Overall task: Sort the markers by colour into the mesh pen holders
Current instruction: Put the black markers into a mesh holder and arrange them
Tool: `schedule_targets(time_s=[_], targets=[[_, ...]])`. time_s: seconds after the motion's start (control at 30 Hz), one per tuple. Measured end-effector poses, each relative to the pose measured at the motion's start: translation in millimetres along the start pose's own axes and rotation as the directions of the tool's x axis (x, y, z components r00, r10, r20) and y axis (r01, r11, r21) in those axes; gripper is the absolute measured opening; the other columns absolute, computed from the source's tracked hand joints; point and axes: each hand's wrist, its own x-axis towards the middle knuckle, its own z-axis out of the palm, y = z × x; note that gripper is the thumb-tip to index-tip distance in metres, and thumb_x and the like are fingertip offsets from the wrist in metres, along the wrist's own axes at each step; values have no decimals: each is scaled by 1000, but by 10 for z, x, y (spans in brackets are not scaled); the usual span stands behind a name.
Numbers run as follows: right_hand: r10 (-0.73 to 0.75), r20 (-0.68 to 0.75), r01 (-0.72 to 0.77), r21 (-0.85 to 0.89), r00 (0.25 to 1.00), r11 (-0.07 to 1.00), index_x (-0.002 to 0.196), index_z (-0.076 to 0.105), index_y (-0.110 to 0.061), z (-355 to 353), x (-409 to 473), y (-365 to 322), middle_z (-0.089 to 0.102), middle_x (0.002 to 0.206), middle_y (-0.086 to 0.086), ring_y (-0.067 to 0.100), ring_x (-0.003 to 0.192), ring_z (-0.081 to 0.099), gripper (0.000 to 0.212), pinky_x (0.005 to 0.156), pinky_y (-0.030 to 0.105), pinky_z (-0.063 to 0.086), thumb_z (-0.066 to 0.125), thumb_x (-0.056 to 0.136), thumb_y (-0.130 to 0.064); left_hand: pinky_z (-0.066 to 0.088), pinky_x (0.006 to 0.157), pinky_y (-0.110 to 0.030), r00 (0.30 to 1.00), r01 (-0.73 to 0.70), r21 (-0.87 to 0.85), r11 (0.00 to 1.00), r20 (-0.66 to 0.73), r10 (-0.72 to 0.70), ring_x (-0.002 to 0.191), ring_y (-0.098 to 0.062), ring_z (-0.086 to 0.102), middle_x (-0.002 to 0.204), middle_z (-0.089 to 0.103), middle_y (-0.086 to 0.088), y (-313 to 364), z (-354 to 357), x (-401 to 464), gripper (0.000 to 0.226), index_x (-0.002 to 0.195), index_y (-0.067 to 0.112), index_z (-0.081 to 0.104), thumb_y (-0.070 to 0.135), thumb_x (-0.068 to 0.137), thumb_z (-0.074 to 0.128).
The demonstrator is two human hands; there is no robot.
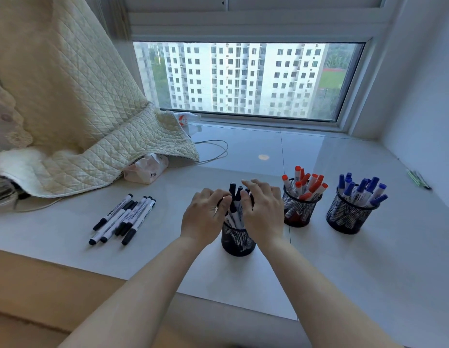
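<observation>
Three black mesh holders stand on the white sill. The nearest one [237, 243] holds black-capped markers [235, 197]. My left hand [203, 217] and my right hand [263, 212] cup these markers from both sides, fingers curled around the bunch above the rim. The middle holder [298, 212] is full of red-capped markers [306, 184]. At the right, a holder [347, 217] carries blue-capped markers [361, 190]. Several loose black markers [123, 218] lie flat on the sill to the left.
A quilted cream blanket [93, 116] drapes over the left of the sill, with a tissue pack [147, 169] and a thin cable [216, 149] by its edge. Thin green sticks [418, 178] lie at the far right. The window [243, 79] runs along the back.
</observation>
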Motion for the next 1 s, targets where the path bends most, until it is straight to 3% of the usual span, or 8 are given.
schedule_targets(time_s=[0.13,0.27,0.37,0.47,0.67,0.8,0.87,1.0], targets=[[-125,-127,123,-23,984,992,110,65,-21,66,-55,-257,60,120,-5,15,117,39,25,91,31,28,46,93,-21,42,88,-36,1000,30,-164,986,3,-30,108,-15,48,110,54,2,-79,-116,-94,53,121,33,53,57,87,19],[-293,-267,299,-17,918,954,91,68,-16,202,-141,-525,67,103,-4,17,105,45,27,85,33,35,42,88,-16,44,81,-32,972,133,-272,953,-152,-180,95,-17,56,99,60,0,-391,-301,-180,35,109,20,57,40,96,32],[-338,-233,362,71,912,929,88,69,-13,382,-224,-706,66,88,0,26,89,53,28,73,35,42,40,88,-15,39,75,-25,940,265,-159,951,-175,-291,92,-16,57,95,62,3,-760,-452,-213,16,100,18,61,23,94,47],[-279,-137,302,195,950,933,88,68,-12,591,-292,-885,65,79,2,30,82,55,27,70,37,43,41,88,-13,39,72,-26,921,338,-17,941,-200,-334,91,-20,57,95,62,-1,-1115,-596,-260,15,96,15,65,17,89,52],[-513,-13,513,53,858,857,82,69,-10,1098,-340,-1103,65,75,3,29,76,58,16,60,34,48,53,81,-6,42,77,-38,865,461,238,855,-335,-373,104,-33,45,104,56,-15,-1728,-879,-311,18,99,13,65,15,86,53],[-234,274,184,197,933,963,96,67,-13,1492,-310,-1155,66,94,5,26,94,52,23,77,33,44,45,90,-9,40,83,-42,845,525,325,787,-308,-437,112,-33,39,115,47,-16,-1993,-943,-241,28,112,15,58,28,88,53],[-80,366,6,199,927,980,101,65,-16,1677,-247,-1154,64,101,3,23,99,49,26,79,29,38,41,92,-14,39,86,-42,847,527,323,786,-276,-454,115,-32,37,119,44,-15,-2076,-924,-174,37,120,15,53,37,89,52],[82,479,-150,107,874,983,109,60,-15,1953,-149,-1132,61,111,5,24,109,47,27,86,32,37,38,93,-20,36,92,-41,858,512,373,774,-176,-483,120,-30,36,126,40,-12,-2216,-875,-35,51,129,20,43,50,89,46]])
